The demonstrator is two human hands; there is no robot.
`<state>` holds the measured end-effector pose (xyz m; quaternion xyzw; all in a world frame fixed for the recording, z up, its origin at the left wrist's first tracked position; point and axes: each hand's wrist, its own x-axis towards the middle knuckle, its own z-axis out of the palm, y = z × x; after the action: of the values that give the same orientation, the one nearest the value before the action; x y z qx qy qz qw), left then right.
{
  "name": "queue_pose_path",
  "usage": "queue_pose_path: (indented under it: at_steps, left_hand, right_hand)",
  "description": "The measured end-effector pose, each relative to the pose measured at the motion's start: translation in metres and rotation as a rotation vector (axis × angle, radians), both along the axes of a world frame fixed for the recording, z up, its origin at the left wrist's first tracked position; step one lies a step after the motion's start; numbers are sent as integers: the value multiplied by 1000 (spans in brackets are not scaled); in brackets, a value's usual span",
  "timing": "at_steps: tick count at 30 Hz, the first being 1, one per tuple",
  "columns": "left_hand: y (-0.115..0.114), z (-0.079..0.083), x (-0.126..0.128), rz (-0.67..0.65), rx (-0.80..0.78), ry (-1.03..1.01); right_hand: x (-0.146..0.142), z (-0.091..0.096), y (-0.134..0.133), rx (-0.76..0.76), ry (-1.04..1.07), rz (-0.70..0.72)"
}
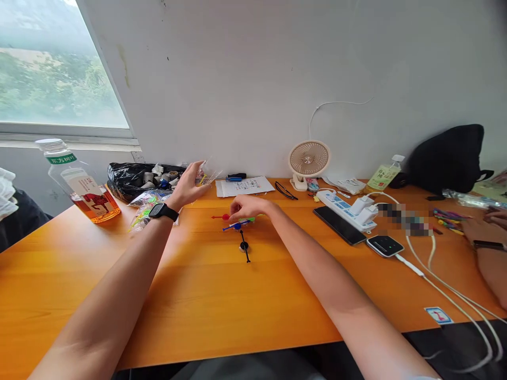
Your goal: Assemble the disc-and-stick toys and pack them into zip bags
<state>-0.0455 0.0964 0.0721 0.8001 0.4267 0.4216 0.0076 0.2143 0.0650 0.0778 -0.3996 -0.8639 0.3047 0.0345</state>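
Observation:
My left hand (189, 186) is raised at the back of the table, thumb and fingers around a crinkled clear plastic bag (209, 175). Low over the tabletop, my right hand (249, 207) has its fingers bent down and drawn together at a red arrow spinner (225, 217). Just below those fingers lies a blue arrow spinner (237, 226). A green arrow spinner (250, 219) is partly hidden beneath the same hand. Nearer to me, a black arrow spinner (244, 246) rests on the wood (222, 306).
Left stand a tea bottle (95, 195), a black bag of parts (127, 179) and packets (142, 211). Behind are a paper (253, 186), glasses (285, 191) and a fan (309, 161). Right lie a phone (338, 224), power strip (336, 203), cables and another person's hand (481, 232).

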Motion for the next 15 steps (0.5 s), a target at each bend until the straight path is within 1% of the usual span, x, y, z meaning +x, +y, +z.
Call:
queue_pose_path:
  at_steps: [2, 4, 6, 8, 10, 12, 15]
  left_hand:
    - [0, -2, 1, -8, -16, 33]
    - [1, -4, 2, -19, -34, 66]
    - [1, -7, 3, -28, -49, 95]
    - [0, -8, 4, -36, -64, 120]
    - [-3, -7, 9, -56, -75, 142]
    - [-7, -5, 16, -92, -77, 156]
    - [-14, 0, 31, -154, -73, 149]
  right_hand:
    - [7, 6, 4, 52, 137, -22]
    - [22, 18, 9, 119, 278, -81]
    - [41, 31, 14, 198, 411, -236]
    - [58, 42, 16, 327, 536, -391]
    - [69, 51, 16, 428, 657, -472]
    - [71, 57, 13, 475, 681, -467]
    - [59, 60, 4, 442, 534, -370]
